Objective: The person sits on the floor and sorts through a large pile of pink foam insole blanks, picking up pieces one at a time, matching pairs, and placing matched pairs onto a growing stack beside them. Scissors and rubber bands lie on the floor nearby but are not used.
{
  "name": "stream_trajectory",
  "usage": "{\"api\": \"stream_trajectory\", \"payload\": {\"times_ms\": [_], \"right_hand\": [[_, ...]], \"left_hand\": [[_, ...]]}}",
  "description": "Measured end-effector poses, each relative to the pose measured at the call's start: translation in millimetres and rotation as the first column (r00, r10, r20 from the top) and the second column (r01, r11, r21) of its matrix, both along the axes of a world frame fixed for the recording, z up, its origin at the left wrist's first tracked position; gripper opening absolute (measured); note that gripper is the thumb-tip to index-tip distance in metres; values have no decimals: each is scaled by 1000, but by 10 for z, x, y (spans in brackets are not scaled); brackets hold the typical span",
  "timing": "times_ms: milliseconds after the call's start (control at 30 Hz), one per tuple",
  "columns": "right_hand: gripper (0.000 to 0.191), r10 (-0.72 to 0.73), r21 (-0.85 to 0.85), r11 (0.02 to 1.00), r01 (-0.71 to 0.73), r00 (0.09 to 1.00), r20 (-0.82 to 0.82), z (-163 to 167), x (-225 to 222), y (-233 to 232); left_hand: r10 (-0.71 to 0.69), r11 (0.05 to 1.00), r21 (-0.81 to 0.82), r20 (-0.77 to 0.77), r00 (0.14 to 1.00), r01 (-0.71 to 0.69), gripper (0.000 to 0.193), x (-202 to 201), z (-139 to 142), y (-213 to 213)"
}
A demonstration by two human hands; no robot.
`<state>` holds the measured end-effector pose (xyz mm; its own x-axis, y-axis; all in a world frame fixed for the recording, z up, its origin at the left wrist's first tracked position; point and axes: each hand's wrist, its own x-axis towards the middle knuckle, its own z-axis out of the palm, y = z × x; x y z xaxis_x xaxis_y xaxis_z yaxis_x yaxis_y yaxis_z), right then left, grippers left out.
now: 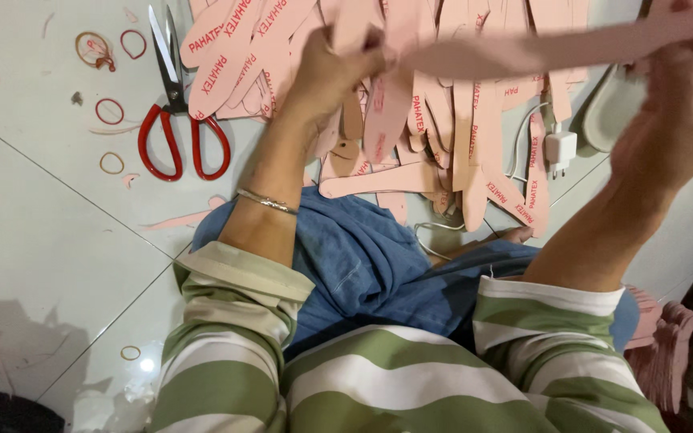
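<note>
Pink insole-shaped strip (555, 48), long and flat, is held stretched across the upper right of the head view, one end pinched in the closed fingers of the left hand (334, 68) at upper centre, the other end gripped in the closed right hand (675, 120) at the upper right edge. The step in hand is judged to be the handling of a single cut piece lifted clear of the pile of pink cut-outs (411, 120), which is spread on the tiled floor (34, 208) beneath and beyond the hands. For a next move, both grips would need to be kept even so that the thin strip is not twisted or creased. Red-handled scissors (180, 120) are seen lying at upper left, well apart from the left hand, with rubber bands (110, 111) scattered beside them. A white charger plug (560, 151) with its cable lies among the cut-outs at right centre. Open floor is offered at the left of the frame; the right side is crowded by a stack of pink pieces (667, 353) at the lower right and by the blue-clad knees (378, 265) below the hands. A bracelet (266, 202) is worn on the left wrist.
</note>
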<state>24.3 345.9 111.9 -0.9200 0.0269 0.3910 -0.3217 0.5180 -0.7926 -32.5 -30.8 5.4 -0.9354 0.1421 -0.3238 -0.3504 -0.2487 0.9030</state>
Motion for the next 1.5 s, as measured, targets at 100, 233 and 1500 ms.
{"api": "stream_trajectory", "payload": {"times_ms": [100, 233, 1500], "right_hand": [[22, -35, -461, 882, 97, 989, 141, -41, -33, -147], [36, 176, -621, 784, -18, 965, 193, 69, -74, -579], [43, 146, -240, 969, 50, 668, 730, -193, -224, -1446]], "left_hand": [[-248, 966, -93, -48, 967, 243, 27, 128, 54, 34], [-464, 859, -259, -24, 886, 442, 25, 196, 142, 59], [239, 969, 68, -50, 970, -236, 33, 130, -88, 266]]}}
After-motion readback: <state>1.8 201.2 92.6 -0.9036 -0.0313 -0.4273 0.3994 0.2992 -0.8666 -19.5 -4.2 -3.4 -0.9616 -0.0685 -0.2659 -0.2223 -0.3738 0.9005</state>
